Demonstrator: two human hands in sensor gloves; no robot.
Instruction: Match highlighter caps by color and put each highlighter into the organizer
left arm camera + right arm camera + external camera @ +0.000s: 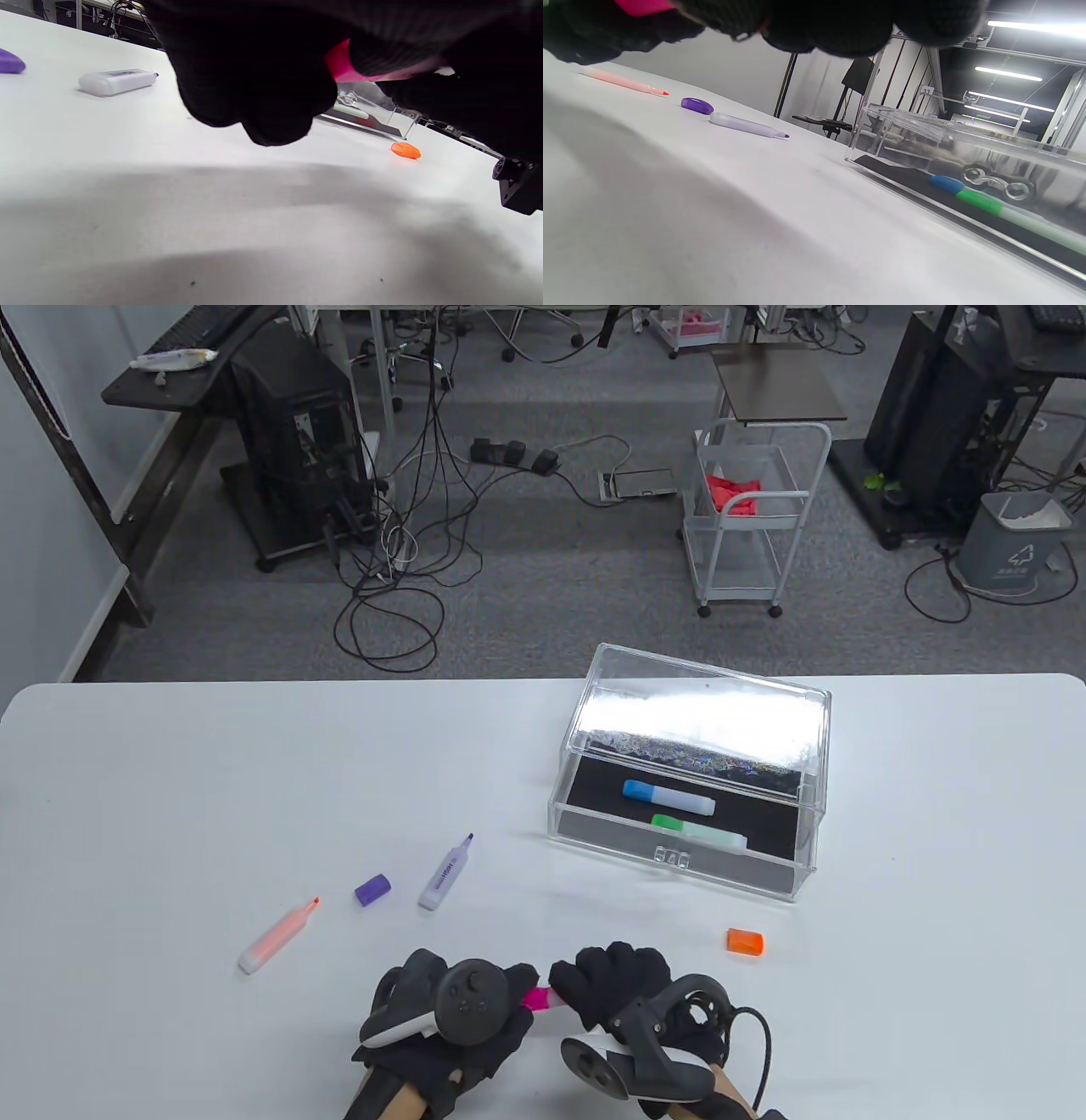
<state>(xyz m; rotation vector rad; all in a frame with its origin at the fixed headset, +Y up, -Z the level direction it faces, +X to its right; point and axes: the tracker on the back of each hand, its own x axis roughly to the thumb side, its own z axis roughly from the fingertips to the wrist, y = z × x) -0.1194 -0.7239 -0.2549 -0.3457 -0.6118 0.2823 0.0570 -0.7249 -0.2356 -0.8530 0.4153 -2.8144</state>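
Both hands meet near the table's front edge on a pink highlighter point(550, 1003). My left hand point(475, 1010) grips its pink cap point(534, 999); my right hand point(607, 984) holds the pale barrel. An uncapped orange highlighter point(277, 937), a purple cap point(372, 890) and an uncapped purple highlighter point(445, 873) lie to the left. An orange cap point(746, 941) lies to the right. The clear organizer point(687, 780) holds a capped blue highlighter point(668, 796) and a capped green highlighter point(698, 830).
The organizer's clear lid point(704, 712) stands raised at the back. Beyond the table's far edge the floor carries cables, a wire cart point(751, 517) and a grey bin point(1014, 538).
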